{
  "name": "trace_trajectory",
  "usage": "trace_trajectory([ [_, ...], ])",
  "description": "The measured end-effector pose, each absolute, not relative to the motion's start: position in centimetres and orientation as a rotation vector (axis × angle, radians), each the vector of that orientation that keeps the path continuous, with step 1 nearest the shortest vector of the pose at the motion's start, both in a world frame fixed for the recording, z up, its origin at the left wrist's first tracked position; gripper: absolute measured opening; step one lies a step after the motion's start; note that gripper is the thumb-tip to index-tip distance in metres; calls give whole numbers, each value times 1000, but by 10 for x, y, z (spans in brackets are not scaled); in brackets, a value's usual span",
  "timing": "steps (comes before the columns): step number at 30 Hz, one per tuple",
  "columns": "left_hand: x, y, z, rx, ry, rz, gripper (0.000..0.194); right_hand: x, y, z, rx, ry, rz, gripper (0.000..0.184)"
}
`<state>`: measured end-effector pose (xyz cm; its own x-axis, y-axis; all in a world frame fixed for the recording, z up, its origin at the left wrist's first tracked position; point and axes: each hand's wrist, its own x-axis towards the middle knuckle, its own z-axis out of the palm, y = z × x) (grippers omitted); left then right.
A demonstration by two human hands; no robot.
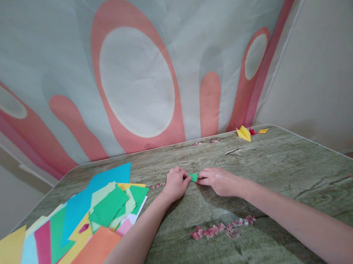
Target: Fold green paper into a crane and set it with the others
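A small folded piece of green paper (193, 177) lies low over the wood-patterned table (175, 230), between my two hands. My left hand (177, 183) pinches its left end, with the thumb and fingers pressed together. At the right end, the fingertips of my right hand (216, 180) close on the paper. The fingers cover both ends, so only the middle of the green piece shows.
Loose coloured sheets, among them a green sheet (111, 206), an orange sheet (94, 252) and a blue sheet (110, 177), overlap at the left. A yellow folded paper (244, 133) and a small red folded piece (252, 131) sit near the far right edge, before a patterned backdrop (187, 68).
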<state>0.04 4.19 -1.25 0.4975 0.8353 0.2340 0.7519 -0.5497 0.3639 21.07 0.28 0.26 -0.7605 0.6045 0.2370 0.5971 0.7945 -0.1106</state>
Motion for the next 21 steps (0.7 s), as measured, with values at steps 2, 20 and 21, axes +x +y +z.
trace_trajectory([
  [2, 3, 42, -15, 2508, 1442, 570, 16, 211, 3, 3, -933, -2729, 35, 32],
  [20, 9, 43, -18, 2555, 1505, 572, 11, 206, -2, 9, -989, -2787, -14, 35],
  [21, 9, 43, -19, 2560, 1502, 576, 11, 205, -3, 10, -1001, -2794, -35, 36],
])
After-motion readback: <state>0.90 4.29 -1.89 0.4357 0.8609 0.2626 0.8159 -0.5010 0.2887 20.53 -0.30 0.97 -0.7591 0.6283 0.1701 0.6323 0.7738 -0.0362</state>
